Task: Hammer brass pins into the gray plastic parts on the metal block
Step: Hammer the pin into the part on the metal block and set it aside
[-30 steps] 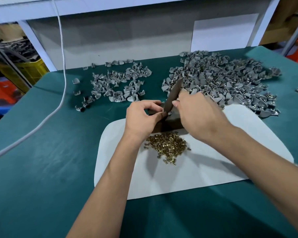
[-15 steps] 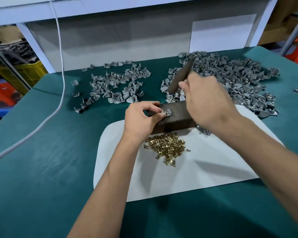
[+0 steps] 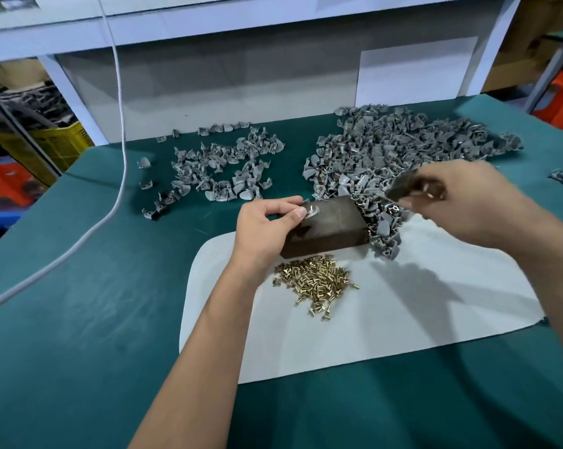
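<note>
Head view: right hand (image 3: 468,202) has swung the hammer (image 3: 403,187) rightward off the block (image 3: 332,228)

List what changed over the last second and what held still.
The right hand swung the hammer off the metal block, up and then out to the right over the big parts pile. The left hand still pinches the gray part on the block. Brass pins unmoved.

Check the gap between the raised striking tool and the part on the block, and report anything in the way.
Nothing visible blocks it. The right hand holds the striking tool up and right of the metal block; only the left hand fingertips pinch the gray part at its left side.
</note>
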Tool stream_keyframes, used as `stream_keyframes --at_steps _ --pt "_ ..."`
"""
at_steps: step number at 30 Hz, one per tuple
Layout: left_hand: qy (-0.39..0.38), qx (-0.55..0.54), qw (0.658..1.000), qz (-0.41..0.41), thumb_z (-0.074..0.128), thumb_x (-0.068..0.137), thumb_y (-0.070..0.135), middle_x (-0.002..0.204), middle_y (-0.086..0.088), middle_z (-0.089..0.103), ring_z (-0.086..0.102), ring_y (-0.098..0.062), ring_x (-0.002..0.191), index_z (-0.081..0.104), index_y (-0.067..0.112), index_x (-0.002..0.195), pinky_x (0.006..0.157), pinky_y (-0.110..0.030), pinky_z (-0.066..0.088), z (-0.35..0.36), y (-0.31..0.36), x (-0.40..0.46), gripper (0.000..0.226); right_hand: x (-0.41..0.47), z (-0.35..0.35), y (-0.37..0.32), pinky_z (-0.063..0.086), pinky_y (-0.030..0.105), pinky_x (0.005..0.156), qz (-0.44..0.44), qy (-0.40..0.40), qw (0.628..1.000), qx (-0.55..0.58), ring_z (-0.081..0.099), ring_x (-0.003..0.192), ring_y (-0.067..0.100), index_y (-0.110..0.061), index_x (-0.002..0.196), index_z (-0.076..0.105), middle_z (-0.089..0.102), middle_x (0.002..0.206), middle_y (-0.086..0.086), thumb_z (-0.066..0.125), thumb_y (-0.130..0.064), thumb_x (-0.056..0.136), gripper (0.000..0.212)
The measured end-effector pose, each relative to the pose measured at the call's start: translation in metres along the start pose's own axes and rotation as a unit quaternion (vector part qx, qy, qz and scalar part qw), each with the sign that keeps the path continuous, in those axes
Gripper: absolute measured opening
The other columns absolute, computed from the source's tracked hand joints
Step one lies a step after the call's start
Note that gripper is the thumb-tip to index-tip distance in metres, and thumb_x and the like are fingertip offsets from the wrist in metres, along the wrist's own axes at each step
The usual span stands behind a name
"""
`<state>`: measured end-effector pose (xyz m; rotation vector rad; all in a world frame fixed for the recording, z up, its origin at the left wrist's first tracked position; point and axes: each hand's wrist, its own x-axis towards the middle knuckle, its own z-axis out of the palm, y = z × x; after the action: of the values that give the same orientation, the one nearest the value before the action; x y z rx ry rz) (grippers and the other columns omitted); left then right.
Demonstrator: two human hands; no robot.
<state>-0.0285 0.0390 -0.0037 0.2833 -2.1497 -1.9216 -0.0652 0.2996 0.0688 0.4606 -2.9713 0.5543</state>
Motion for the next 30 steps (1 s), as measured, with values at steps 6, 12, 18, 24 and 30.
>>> stream_keyframes --at_steps 6,12,18,24,30 --pt "-0.006 -0.033 0.999 -0.013 0.078 0.086 0.003 0.11 0.002 0.078 0.072 -0.002 0.088 0.08 0.012 0.075 0.062 -0.009 0.051 0.001 0.003 -0.002 0.014 -0.013 0.01 0.031 0.055 0.039 0.072 0.123 -0.032 0.988 -0.088 0.061 0.077 0.032 -0.027 0.066 0.061 0.067 0.076 0.002 0.086 -0.032 0.074 0.027" --pt "-0.01 -0.027 1.0 -0.002 0.081 0.084 0.006 0.105 0.006 0.079 0.073 -0.006 0.093 0.081 0.015 0.074 0.072 -0.016 0.055 0.001 0.004 -0.004 0.014 -0.01 0.022 0.016 0.056 0.037 0.075 0.09 0.015 0.989 -0.115 0.065 0.084 0.032 -0.026 0.082 0.072 0.072 0.086 0.004 0.08 -0.03 0.08 0.009" --pt "-0.01 0.014 0.999 0.045 0.082 0.085 0.012 0.106 0.015 0.077 0.071 -0.005 0.101 0.082 0.027 0.074 0.091 -0.031 0.056 0.002 0.005 -0.005 0.019 -0.001 0.052 -0.052 0.054 0.028 0.078 -0.048 0.06 0.983 0.164 0.068 0.081 0.011 -0.027 0.109 0.073 0.072 0.086 -0.01 0.082 -0.037 0.084 0.028" --pt "0.008 0.052 0.987 0.154 0.081 0.084 0.007 0.1 0.005 0.079 0.071 -0.005 0.099 0.082 0.015 0.084 0.086 -0.01 0.048 0.004 0.005 -0.005 0.009 0.004 0.078 -0.06 0.048 0.007 0.071 -0.082 0.107 0.945 0.298 0.068 0.077 -0.002 -0.02 0.101 0.079 0.073 0.081 -0.013 0.087 -0.021 0.079 0.024" --pt "0.023 0.1 0.966 0.237 0.082 0.083 0.009 0.086 0.005 0.077 0.074 -0.013 0.082 0.078 0.02 0.089 0.077 -0.028 0.06 0.013 0.003 -0.007 0.013 -0.002 0.091 -0.066 0.06 0.031 0.074 -0.121 0.183 0.945 0.244 0.07 0.076 0.007 -0.018 0.096 0.07 0.073 0.081 -0.006 0.08 -0.015 0.081 0.019"
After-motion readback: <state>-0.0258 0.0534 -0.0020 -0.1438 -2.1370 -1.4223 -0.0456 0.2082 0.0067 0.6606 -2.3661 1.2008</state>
